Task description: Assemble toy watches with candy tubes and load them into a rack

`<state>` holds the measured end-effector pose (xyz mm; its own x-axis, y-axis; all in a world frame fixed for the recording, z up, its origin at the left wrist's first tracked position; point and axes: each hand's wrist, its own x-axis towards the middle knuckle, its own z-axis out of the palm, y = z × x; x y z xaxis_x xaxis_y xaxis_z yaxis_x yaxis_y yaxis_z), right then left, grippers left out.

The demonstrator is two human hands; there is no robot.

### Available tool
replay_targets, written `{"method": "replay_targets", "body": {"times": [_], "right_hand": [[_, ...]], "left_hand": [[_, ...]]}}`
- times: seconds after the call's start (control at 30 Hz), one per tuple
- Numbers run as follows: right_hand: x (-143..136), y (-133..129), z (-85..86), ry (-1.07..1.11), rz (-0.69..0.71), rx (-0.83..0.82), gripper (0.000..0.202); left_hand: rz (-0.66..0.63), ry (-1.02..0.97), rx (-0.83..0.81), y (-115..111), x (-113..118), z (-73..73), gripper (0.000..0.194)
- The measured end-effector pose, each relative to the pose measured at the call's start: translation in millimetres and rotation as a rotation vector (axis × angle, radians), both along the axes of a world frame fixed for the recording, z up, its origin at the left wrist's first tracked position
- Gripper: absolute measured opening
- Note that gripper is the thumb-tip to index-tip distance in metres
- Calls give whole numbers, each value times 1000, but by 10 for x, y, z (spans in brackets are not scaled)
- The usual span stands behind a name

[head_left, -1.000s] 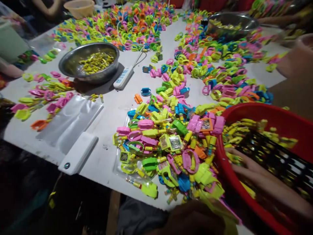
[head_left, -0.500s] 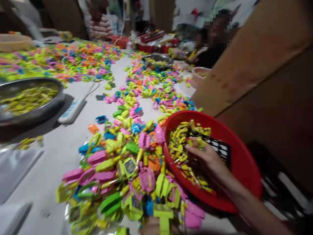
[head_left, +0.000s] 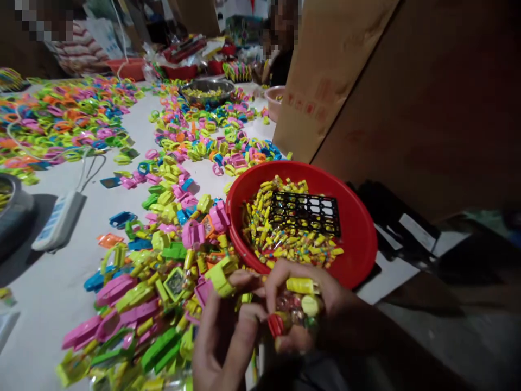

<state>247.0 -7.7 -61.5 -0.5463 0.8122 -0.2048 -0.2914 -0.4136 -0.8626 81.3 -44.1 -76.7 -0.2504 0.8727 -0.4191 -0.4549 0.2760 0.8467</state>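
My right hand [head_left: 309,309] is cupped around a handful of small yellow tubes [head_left: 303,286], just in front of the red basin [head_left: 358,228]. My left hand [head_left: 226,339] is right beside it at the table's near edge, its fingers pinching a yellow-green plastic toy piece [head_left: 220,276]. The basin holds many more yellow tubes [head_left: 260,228] and a black plastic grid [head_left: 305,212]. A heap of pink, green, yellow and blue toy watches [head_left: 163,282] lies on the white table to the left of my hands.
A white power strip [head_left: 57,220] and the rim of a metal bowl [head_left: 14,209] lie at the left. More coloured pieces [head_left: 195,136] stretch to the far end, where other people sit by a metal bowl [head_left: 207,89] and pink tub [head_left: 274,100]. Cardboard [head_left: 334,65] stands at right.
My right hand has come out of the red basin with a handful of yellow tubes and met my left hand at the near edge. The view has swung to the right.
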Motion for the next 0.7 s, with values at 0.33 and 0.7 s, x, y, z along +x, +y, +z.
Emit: {"method": "replay_targets", "body": {"times": [0.33,0.7], "right_hand": [[141,-5,23,-45,94,151,50],[-213,-78,-127,171,-325,-78,34]], "left_hand": [[-235,50,17,87,-68,-134,38],[360,749,239,-114,391,-239,19]]}}
